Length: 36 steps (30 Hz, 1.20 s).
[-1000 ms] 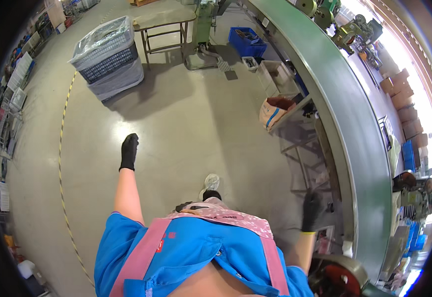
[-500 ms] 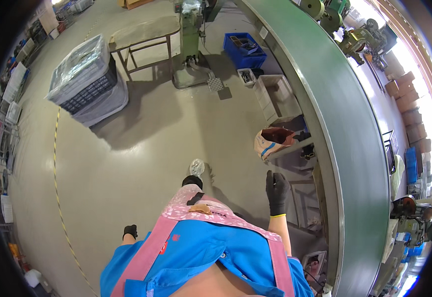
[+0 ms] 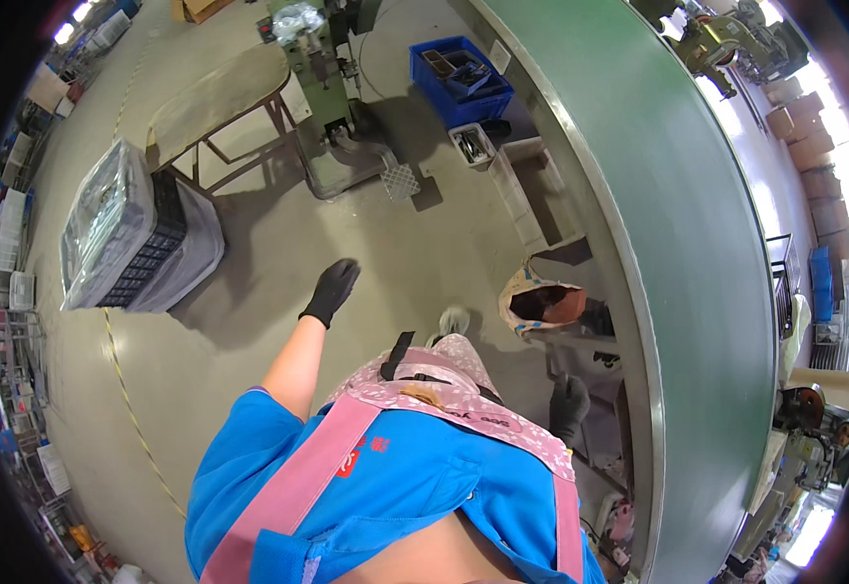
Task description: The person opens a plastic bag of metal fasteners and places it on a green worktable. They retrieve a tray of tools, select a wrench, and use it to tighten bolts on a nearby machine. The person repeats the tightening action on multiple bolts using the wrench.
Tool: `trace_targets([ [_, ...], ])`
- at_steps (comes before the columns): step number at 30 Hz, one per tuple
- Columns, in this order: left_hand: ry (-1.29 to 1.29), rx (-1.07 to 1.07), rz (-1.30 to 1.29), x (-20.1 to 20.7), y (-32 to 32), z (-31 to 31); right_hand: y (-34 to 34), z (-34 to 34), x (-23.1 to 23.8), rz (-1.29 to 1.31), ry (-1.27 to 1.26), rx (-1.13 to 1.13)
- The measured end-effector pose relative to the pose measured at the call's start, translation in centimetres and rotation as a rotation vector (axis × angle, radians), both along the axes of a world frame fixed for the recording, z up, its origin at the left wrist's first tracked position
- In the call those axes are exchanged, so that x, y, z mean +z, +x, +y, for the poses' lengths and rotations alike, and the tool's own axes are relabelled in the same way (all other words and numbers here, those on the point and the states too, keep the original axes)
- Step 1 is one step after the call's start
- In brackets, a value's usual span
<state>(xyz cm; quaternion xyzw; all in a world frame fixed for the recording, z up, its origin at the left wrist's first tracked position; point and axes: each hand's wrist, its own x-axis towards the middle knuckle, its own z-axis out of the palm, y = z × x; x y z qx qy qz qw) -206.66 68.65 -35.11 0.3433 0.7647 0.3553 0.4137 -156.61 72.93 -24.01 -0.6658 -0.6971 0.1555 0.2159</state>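
My left hand (image 3: 334,289), in a dark glove, is swung forward over the bare floor with nothing in it. Its fingers are stretched out and close together. Lower on the right, my right hand (image 3: 569,406) hangs beside the conveyor frame in a similar glove. That hand is blurred, and I cannot make out its fingers. A pink patterned apron (image 3: 444,389) covers my front over a blue shirt. Nearest to my right hand is an open paper sack (image 3: 519,292) with dark contents.
A green conveyor belt (image 3: 702,263) runs along the right. Ahead stand a green pedal machine (image 3: 319,92), a worn table (image 3: 225,92) and a plastic-wrapped crate stack (image 3: 113,234). A blue bin (image 3: 491,105), a small white box (image 3: 481,159) and a long pale crate (image 3: 520,209) sit beside the conveyor.
My left hand has swung up and forward from beside my body. My right hand has dropped back a little toward me. The machine, table and crates appear nearer as I walk forward.
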Motion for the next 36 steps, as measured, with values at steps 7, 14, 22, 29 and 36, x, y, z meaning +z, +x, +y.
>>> trace_targets([
  [7, -0.142, -0.228, 0.236, 1.2, 4.6, 8.2, -5.6, 12.9, -6.8, 0.156, -0.335, 0.208],
  [14, -0.252, -0.251, 0.227, 0.2, 5.4, 9.4, -17.7, 29.3, -10.4, 0.140, -0.419, 0.422],
  [22, -0.360, -0.547, 0.233, -3.9, -2.2, 18.8, -27.9, 39.7, -19.3, 0.206, -0.687, 0.414],
  [29, -0.142, -0.440, 0.353, -9.7, -4.1, 24.2, -32.0, 47.3, -35.9, 0.129, -0.869, 0.238],
  [36, -0.268, -0.399, 0.454, -15.7, -1.8, 28.0, -33.5, 56.6, -53.5, -0.093, -0.874, 0.086],
])
